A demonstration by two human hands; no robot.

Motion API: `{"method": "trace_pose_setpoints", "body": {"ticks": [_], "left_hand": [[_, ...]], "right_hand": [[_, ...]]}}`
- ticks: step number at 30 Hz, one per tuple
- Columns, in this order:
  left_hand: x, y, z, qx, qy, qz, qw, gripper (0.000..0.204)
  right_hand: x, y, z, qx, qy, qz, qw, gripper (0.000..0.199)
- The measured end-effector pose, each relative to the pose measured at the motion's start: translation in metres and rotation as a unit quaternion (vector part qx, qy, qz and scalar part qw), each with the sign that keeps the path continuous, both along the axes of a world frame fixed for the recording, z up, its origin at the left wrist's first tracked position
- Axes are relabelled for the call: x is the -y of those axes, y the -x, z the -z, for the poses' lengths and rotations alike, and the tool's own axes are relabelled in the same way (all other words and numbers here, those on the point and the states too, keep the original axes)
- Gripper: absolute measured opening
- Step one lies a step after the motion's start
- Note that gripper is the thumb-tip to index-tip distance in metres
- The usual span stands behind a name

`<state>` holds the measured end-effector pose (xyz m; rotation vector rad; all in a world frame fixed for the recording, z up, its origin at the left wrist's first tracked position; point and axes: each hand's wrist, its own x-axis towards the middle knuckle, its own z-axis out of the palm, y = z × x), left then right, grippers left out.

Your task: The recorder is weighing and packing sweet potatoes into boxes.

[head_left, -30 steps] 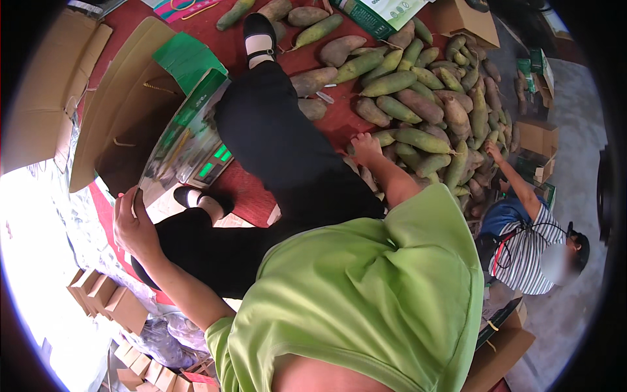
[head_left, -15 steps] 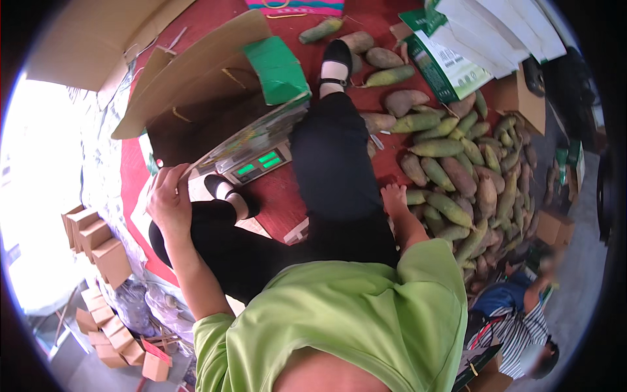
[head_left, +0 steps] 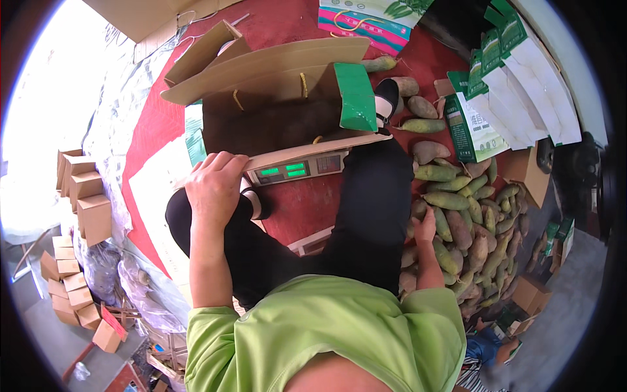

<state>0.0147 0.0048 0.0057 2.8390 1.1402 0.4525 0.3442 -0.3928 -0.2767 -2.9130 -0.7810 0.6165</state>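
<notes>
My left hand (head_left: 217,184) is closed over the near left edge of an open cardboard box (head_left: 274,124) with brown inner walls, green side flaps and yellow cord loops. The box rests on a weighing scale (head_left: 294,168), whose green display shows below its near edge. Its inside is dark, and I make out nothing lying in it. At the left edge of a big heap of radishes (head_left: 450,201), some green and some brown with soil, my right hand (head_left: 424,226) has its thumb and fingers about the end of a brownish radish (head_left: 418,208).
Flattened green-and-white cartons (head_left: 522,91) stand at the far right. A pink-and-blue box (head_left: 366,32) lies at the far side. Small brown boxes (head_left: 95,219) and plastic bags are at the left. Another person (head_left: 480,346) is at the lower right.
My view has swung, so the box now faces me more squarely. My left hand has slid further over its edge. My right hand has turned and closed about a radish.
</notes>
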Motion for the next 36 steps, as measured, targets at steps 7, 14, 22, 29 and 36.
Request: {"method": "trace_pose_setpoints", "body": {"ticks": [7, 14, 22, 29, 36], "left_hand": [[-0.001, 0.004, -0.001, -0.001, 0.010, 0.001, 1.000, 0.012], [-0.004, 0.004, 0.000, -0.008, 0.020, 0.013, 1.000, 0.010], [-0.004, 0.005, 0.002, -0.006, 0.011, 0.003, 1.000, 0.013], [-0.004, 0.004, 0.000, -0.019, 0.011, -0.006, 1.000, 0.011], [-0.007, 0.000, 0.003, -0.020, 0.010, -0.012, 1.000, 0.011]], "right_hand": [[-0.104, -0.041, -0.132, -0.074, -0.515, 0.057, 0.852, 0.056], [-0.224, -0.015, -0.323, -0.106, -0.705, -0.090, 0.696, 0.056], [-0.349, 0.068, -0.343, -0.185, -0.571, -0.321, 0.732, 0.056], [-0.419, 0.138, -0.289, 0.014, -0.386, -0.475, 0.791, 0.044], [-0.376, 0.090, -0.303, -0.042, -0.493, -0.393, 0.775, 0.030]]}}
